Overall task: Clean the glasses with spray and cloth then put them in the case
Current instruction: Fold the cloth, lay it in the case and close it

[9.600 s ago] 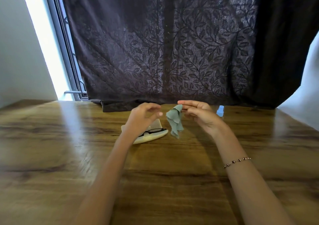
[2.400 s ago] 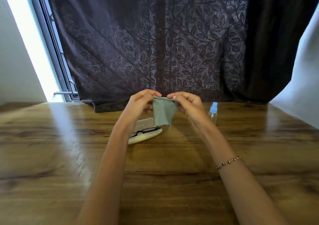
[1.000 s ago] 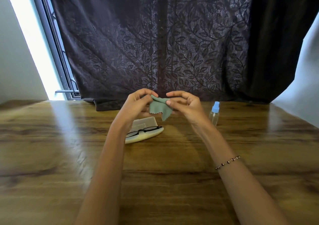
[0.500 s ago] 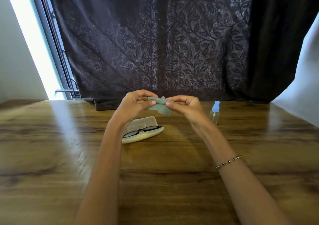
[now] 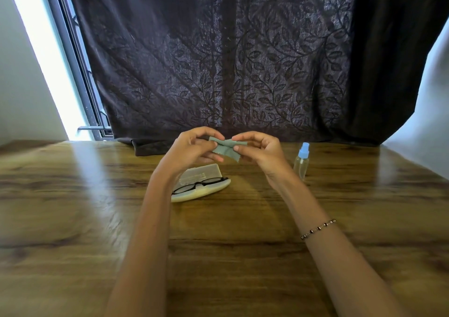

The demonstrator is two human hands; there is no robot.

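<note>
Both hands are up over the table (image 5: pixel 73 219). The left hand (image 5: pixel 192 150) and right hand (image 5: pixel 261 151) pinch the cloth (image 5: pixel 224 147) between them. The glasses (image 5: pixel 198 185) lie in the open case (image 5: pixel 201 191). The spray (image 5: pixel 302 160) stands to the right

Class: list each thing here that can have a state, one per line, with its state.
left hand, pinching the cloth
right hand, pinching the cloth
cloth, bunched, held up between both hands
case, open, lid up
glasses, lying in the case
spray bottle, upright, untouched
</note>
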